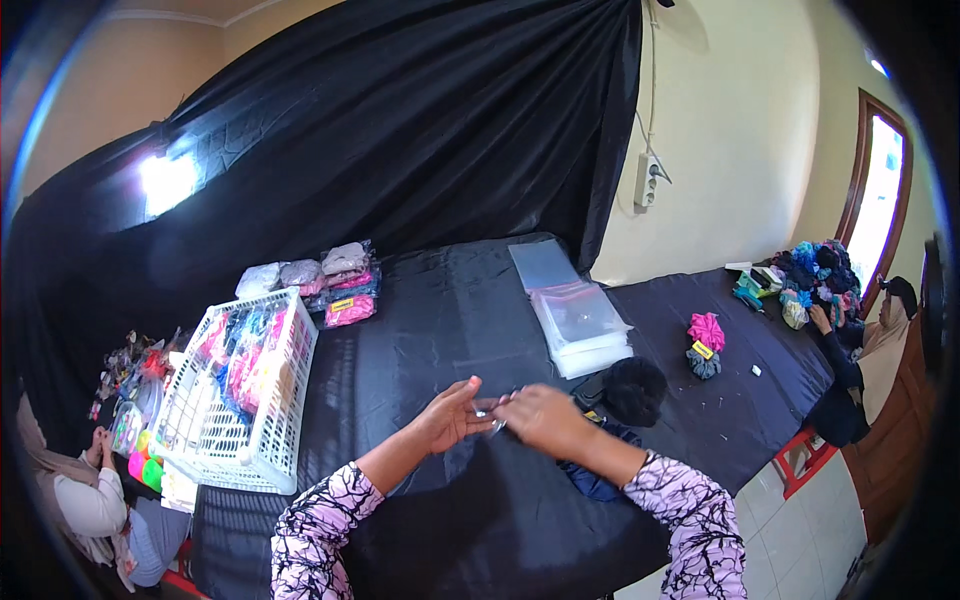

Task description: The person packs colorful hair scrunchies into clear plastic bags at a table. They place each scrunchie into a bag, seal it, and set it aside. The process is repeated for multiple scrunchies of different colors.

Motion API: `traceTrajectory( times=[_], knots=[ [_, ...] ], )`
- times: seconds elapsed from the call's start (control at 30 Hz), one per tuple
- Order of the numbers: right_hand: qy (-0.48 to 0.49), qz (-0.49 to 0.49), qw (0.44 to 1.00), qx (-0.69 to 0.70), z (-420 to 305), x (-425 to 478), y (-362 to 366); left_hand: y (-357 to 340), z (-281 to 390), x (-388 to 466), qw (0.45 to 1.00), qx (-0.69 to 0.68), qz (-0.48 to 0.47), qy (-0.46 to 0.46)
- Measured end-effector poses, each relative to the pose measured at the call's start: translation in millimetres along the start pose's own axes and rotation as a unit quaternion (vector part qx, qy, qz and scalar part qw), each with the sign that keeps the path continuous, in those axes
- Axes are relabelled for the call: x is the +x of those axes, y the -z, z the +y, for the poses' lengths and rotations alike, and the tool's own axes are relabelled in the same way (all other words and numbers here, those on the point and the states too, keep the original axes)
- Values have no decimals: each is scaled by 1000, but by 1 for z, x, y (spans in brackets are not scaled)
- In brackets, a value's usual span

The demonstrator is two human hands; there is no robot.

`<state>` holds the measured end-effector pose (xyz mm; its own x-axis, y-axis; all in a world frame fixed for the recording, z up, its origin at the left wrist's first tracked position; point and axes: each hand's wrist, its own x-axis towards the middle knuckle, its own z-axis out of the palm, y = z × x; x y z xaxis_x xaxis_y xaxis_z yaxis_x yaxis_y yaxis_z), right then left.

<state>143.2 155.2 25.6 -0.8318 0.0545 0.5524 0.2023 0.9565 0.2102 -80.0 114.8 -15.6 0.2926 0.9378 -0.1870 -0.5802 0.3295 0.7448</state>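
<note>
My left hand [451, 417] and my right hand [541, 421] meet above the dark-covered table, with something small and shiny between their fingers. It is too small and blurred to name. Just right of my right hand lies a black fluffy bundle [634, 391], and dark blue fabric [592, 480] lies partly under my right forearm. Beyond my hands is a stack of clear plastic bags [585, 330]. Further right, a pink scrunchie [706, 331] and a grey scrunchie [703, 364] sit together with a yellow tag.
A white plastic basket [289, 420] of bagged items stands at left, with packed bundles [349, 281] behind it. Co-workers sit at the far left [90, 502] and far right [870, 352], the latter beside a scrunchie pile [821, 274]. A power strip [646, 181] hangs on the wall.
</note>
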Motion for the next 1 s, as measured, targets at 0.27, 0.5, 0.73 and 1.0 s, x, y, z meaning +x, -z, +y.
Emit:
traceTrajectory(
  times=[0.27, 0.5, 0.73, 1.0],
  knots=[
    [-39, -52, 980, 188, -50, 3, 8, 19, -21, -22, 998, -19, 48, -20],
    [-391, 142, 833, 364, 11, -11, -16, -14, -12, -50, 997, 60, 13, -56],
    [-430, 27, 578, 693, 14, -22, -29, 3, -29, -50, 996, 82, -25, -29],
    [-400, -57, 608, 683, 15, -27, -27, 12, -27, -49, 949, 232, -58, -205]
  ],
)
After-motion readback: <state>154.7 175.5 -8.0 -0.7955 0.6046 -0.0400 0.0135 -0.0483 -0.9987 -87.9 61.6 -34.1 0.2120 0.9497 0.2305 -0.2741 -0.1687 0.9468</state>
